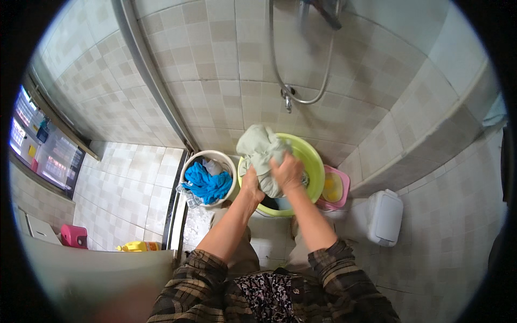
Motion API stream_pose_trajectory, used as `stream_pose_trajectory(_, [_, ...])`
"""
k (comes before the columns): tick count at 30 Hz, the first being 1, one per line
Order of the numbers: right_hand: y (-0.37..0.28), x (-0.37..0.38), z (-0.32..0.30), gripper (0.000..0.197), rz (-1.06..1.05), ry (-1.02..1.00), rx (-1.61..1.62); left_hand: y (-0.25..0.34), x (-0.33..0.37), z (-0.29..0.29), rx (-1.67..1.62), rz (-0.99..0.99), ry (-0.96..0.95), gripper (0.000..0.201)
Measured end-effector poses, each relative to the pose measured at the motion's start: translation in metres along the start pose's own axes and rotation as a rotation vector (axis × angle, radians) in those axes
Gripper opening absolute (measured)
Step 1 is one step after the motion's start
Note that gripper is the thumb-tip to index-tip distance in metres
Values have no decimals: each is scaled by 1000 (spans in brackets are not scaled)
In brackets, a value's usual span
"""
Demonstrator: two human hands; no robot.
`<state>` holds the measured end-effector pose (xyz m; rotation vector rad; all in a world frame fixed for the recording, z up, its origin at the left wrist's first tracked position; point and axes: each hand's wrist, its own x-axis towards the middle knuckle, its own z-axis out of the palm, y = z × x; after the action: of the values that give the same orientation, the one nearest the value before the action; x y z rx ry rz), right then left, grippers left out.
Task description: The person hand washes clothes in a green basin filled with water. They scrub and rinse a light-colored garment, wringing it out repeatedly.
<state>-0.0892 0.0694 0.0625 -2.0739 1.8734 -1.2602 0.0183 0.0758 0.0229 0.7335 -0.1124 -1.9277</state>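
Note:
A bunched pale grey-green garment (260,148) is held up over a lime-green basin (315,161). My left hand (250,183) grips its lower left side, with fingers closed round the cloth. On the right, my right hand (288,171) is closed on the same garment and slightly blurred. Below the cloth, the basin shows water and some dark fabric (269,203); the garment and my arms hide much of the inside. Just left of the basin stands a white tub (229,167) with bright blue cloth (207,183) and a greyish piece heaped in it.
A pink basin (344,188) with something yellow in it sits right of the green one. Beyond it stands a white lidded bin (386,218). A metal tap (288,99) and shower hose (323,86) are on the tiled wall. A yellow bottle (139,246) lies left, past the door track.

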Motion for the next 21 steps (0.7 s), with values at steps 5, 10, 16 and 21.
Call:
stream_pose_trajectory(5, [10, -4, 35, 35, 71, -83, 77, 7, 43, -16, -182, 67, -239, 29])
stream_pose_trajectory(10, [-1, -20, 71, 33, -147, -211, 143, 0, 71, -64, -194, -57, -37, 38])
stream_pose_trajectory(16, [86, 41, 74, 42, 372, -34, 281, 1, 73, -14, 94, -100, 134, 51])
stream_pose_trajectory(21, [82, 69, 47, 55, 706, -333, 1298, 20, 80, -6, 299, -118, 216, 56])
